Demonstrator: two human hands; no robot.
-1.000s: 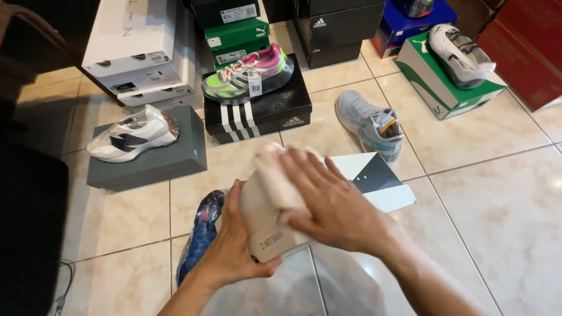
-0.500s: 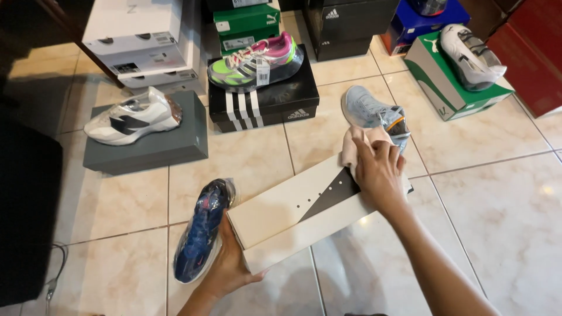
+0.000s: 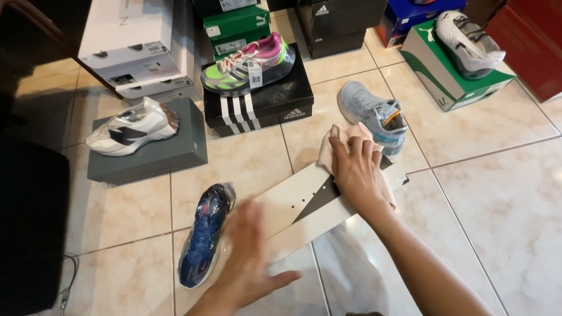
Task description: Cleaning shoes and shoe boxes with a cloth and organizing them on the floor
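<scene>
A cream shoe box [image 3: 293,205] with a dark grey panel lies on the tiled floor in front of me. My right hand [image 3: 358,169] presses a pale pink cloth [image 3: 345,140] onto the box's far right end. My left hand [image 3: 252,257], blurred and with fingers spread, hovers over the box's near left end and holds nothing. A dark blue shoe [image 3: 205,234] wrapped in clear plastic lies on the floor just left of the box. A light blue-grey sneaker [image 3: 372,114] stands on the floor right behind the cloth.
A white and black shoe [image 3: 132,126] rests on a grey box [image 3: 146,155] at left. A green and pink shoe [image 3: 249,61] sits on a black striped box [image 3: 257,102]. A white shoe [image 3: 465,41] lies on a green box [image 3: 451,82]. Stacked boxes line the back.
The box went from being held upright to lying flat on the floor. My right hand slid the cloth to its right end. My left hand has let go and lifted off.
</scene>
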